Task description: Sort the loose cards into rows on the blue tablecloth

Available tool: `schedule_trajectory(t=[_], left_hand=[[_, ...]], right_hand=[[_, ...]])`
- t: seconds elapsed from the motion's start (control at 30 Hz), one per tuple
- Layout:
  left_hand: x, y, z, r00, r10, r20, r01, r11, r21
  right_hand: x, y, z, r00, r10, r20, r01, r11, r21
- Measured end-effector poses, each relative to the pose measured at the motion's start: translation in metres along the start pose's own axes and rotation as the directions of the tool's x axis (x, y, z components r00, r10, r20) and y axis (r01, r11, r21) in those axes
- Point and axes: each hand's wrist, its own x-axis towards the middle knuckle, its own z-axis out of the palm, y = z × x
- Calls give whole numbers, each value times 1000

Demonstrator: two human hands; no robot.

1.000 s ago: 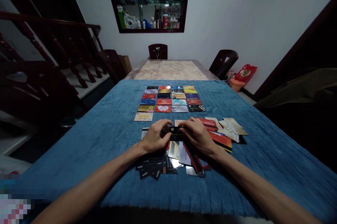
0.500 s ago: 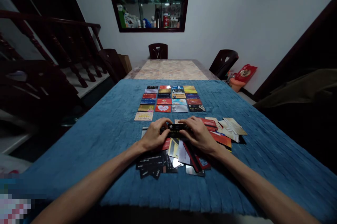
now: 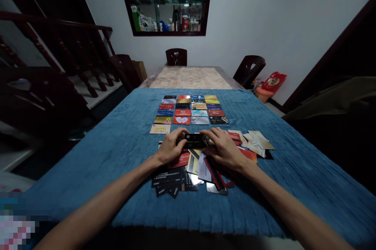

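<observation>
A black card with gold lettering is held upright between my hands, its printed face toward me. My left hand pinches its left end between thumb and fingers. At the other end, the fingers of my right hand rest on the upper right edge, with the thumb lower down. Below the hands lies a loose pile of cards: black cards, a yellow striped card and a silver card. Beyond them, several cards are laid out in rows, among them a red card with a white heart.
A blue cloth covers the near part of the table. More loose cards spread to the right of my right hand. Dark wooden chairs stand around the table, and a glass-shelved cabinet is set in the far wall.
The black card has risen slightly and tilted up, showing more of its face. My right hand's fingers have spread along its edge, uncovering its right part.
</observation>
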Motion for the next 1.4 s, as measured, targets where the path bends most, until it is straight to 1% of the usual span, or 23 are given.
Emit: schedule_trajectory(t=[0.13,0.23,0.4,0.53,0.67,0.8,0.97,1.1,1.27,1.4], left_hand=[[1,0,0,1000,-14,-28,14,1000,-2],[1,0,1,999,-32,-41,31,999,-23],[3,-1,2,998,-61,-35,59,996,-60],[6,-1,3,998,-52,-36,51,997,-51],[12,0,4,1000,-15,-21,15,1000,-22],[22,0,6,996,86,24,-87,995,39],[38,3,14,973,204,112,-215,971,107],[57,3,24,954,267,134,-285,949,138],[91,-6,39,942,291,164,-316,936,156],[119,-13,54,942,282,184,-315,931,185]], right_hand=[[-1,-2,-2,1000,-1,-16,1,999,-32],[-1,-1,-1,999,-21,-41,17,996,-89],[0,2,0,999,-46,-28,39,977,-210],[1,4,-2,998,-41,-39,30,967,-254],[0,7,-5,994,-29,-104,3,970,-243],[-2,15,-10,986,-25,-166,-17,970,-244],[0,37,-21,987,-41,-156,4,974,-227],[4,62,-30,988,-62,-139,38,984,-174],[10,98,-39,985,-110,-132,93,987,-129],[15,130,-40,985,-84,-149,70,993,-91]])
